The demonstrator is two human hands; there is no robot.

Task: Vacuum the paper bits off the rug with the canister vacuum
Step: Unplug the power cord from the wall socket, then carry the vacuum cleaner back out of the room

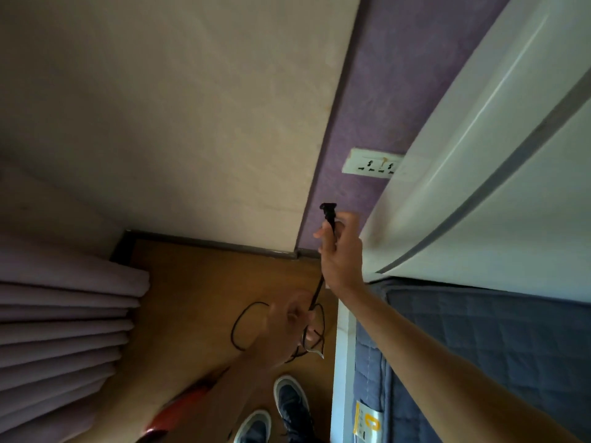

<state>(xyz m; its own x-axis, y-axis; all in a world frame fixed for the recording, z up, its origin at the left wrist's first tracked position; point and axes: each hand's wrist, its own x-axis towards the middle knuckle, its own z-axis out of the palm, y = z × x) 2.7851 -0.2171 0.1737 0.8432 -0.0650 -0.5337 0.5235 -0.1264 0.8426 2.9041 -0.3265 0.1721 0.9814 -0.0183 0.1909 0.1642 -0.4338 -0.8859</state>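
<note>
The vacuum (179,410) shows only as a red shape low on the floor (192,282) by the person's shoes (291,401). The rug and paper bits are out of sight, so I'd say this is the plugging-in step. Its black cord (236,327) lies in loose loops over the floor and runs up to the plug (328,211). The right hand (340,254) pinches the cord just under the plug, fingers curled, holding it up just below the wall socket (372,164) and not yet in it. The left hand (284,324) is blurred, but its fingers look curled round the slack loops lower down.

The socket sits on a purple strip of wall (399,75), its right end tucked behind a white panel (479,155), with a blue quilt (479,330) below.

Risks, as I see them: the grip is below the plug's body, so the pins may wobble and miss the holes. The panel crowds the hand. The loops by the feet could snag a shoe or tug the plug back out.
</note>
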